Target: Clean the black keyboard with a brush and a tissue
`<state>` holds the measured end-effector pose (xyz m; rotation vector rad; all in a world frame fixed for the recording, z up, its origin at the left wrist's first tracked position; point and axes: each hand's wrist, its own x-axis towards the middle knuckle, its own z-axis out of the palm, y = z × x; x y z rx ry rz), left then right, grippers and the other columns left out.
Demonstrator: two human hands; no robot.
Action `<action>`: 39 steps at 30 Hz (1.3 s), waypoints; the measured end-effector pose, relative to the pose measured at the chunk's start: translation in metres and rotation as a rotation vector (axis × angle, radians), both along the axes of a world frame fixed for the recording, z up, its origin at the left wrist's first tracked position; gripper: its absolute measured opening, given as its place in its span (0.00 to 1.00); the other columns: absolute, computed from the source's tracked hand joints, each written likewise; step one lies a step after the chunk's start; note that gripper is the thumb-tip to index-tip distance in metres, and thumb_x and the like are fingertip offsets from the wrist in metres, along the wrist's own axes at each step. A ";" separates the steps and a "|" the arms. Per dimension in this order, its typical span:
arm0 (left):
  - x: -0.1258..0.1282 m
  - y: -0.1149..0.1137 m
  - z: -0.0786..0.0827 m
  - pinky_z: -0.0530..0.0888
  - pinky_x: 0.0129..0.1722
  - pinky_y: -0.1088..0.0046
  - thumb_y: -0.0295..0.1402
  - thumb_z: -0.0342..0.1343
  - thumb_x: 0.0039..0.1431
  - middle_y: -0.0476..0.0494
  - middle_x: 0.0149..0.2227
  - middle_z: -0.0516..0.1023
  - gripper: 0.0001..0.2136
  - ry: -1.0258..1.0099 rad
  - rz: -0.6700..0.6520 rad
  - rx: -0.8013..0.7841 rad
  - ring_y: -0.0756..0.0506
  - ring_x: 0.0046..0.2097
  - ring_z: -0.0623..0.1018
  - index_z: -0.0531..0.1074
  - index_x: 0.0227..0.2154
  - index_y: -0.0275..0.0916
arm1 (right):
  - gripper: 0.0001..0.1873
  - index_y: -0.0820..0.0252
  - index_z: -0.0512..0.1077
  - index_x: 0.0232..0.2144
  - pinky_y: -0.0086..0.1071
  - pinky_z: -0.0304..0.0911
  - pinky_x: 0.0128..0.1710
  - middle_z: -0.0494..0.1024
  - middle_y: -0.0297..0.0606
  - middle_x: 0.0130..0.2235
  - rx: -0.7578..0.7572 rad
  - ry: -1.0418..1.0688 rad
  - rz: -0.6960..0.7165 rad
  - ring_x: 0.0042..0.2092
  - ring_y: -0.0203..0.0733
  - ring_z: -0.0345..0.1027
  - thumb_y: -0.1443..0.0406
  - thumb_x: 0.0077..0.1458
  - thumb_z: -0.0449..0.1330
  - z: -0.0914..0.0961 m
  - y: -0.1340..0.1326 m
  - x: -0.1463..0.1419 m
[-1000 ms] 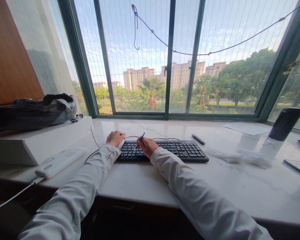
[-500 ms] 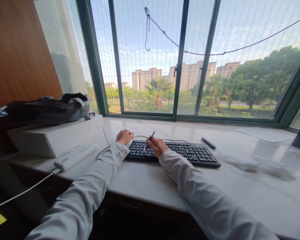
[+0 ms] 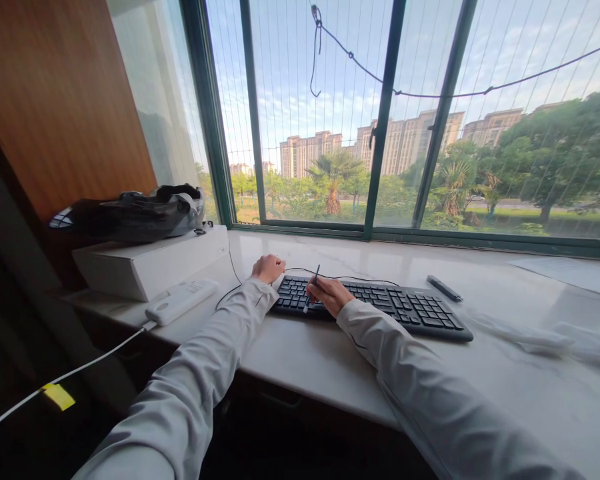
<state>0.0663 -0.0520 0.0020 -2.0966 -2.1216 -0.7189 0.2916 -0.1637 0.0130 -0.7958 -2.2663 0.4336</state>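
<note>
Mid-frame, the tool (image 3: 317, 272) gripped by right fingers (image 3: 321, 288) is being shifted over nearer keys of the keyboard (image 3: 375, 294), left fingers (image 3: 279, 265) curled.

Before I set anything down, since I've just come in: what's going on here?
A person's right hand holds a slim tool, its pale lower end at the left part of a black keyboard. The left hand, curled, is by the keyboard's far left corner; whether it touches is unclear. A dark pen-like object lies behind the keyboard's right part.
</note>
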 end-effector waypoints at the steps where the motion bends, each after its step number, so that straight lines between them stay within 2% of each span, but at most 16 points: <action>1: 0.000 0.000 0.000 0.69 0.36 0.73 0.45 0.46 0.56 0.43 0.30 0.80 0.18 0.002 -0.001 0.002 0.44 0.37 0.77 0.81 0.27 0.44 | 0.14 0.59 0.67 0.30 0.27 0.59 0.34 0.74 0.32 0.26 0.000 0.019 -0.027 0.30 0.35 0.68 0.62 0.63 0.45 0.001 0.000 0.001; 5: -0.001 0.002 -0.001 0.69 0.36 0.72 0.46 0.46 0.55 0.43 0.31 0.80 0.19 0.000 -0.001 0.004 0.43 0.37 0.76 0.81 0.27 0.45 | 0.12 0.60 0.66 0.33 0.28 0.59 0.39 0.75 0.35 0.29 0.133 0.076 -0.265 0.33 0.36 0.68 0.64 0.63 0.45 0.001 0.010 0.006; 8: -0.001 0.004 -0.001 0.69 0.36 0.71 0.45 0.47 0.54 0.44 0.32 0.80 0.17 0.002 0.013 -0.007 0.42 0.37 0.76 0.81 0.27 0.46 | 0.10 0.61 0.66 0.34 0.30 0.59 0.40 0.75 0.37 0.31 0.188 0.022 -0.340 0.35 0.37 0.68 0.67 0.62 0.45 -0.004 0.018 0.008; 19: -0.002 0.005 -0.001 0.70 0.35 0.72 0.43 0.47 0.54 0.43 0.30 0.80 0.17 0.009 0.008 0.002 0.43 0.37 0.77 0.81 0.27 0.46 | 0.11 0.61 0.66 0.33 0.33 0.61 0.44 0.75 0.41 0.35 0.312 -0.134 -0.172 0.38 0.39 0.68 0.69 0.63 0.44 -0.011 0.019 0.003; 34: -0.001 0.004 0.000 0.69 0.37 0.71 0.44 0.47 0.54 0.43 0.32 0.80 0.17 0.007 0.014 -0.004 0.42 0.38 0.77 0.81 0.26 0.46 | 0.11 0.59 0.63 0.30 0.30 0.60 0.41 0.73 0.37 0.31 0.280 -0.136 -0.077 0.35 0.37 0.64 0.68 0.63 0.44 -0.001 0.011 0.006; 39: 0.000 0.002 0.001 0.70 0.38 0.70 0.45 0.47 0.54 0.43 0.32 0.80 0.18 0.004 0.010 -0.010 0.41 0.39 0.77 0.81 0.26 0.46 | 0.12 0.59 0.64 0.29 0.28 0.58 0.38 0.71 0.36 0.30 0.213 -0.124 -0.082 0.33 0.35 0.64 0.66 0.63 0.45 0.004 0.000 0.005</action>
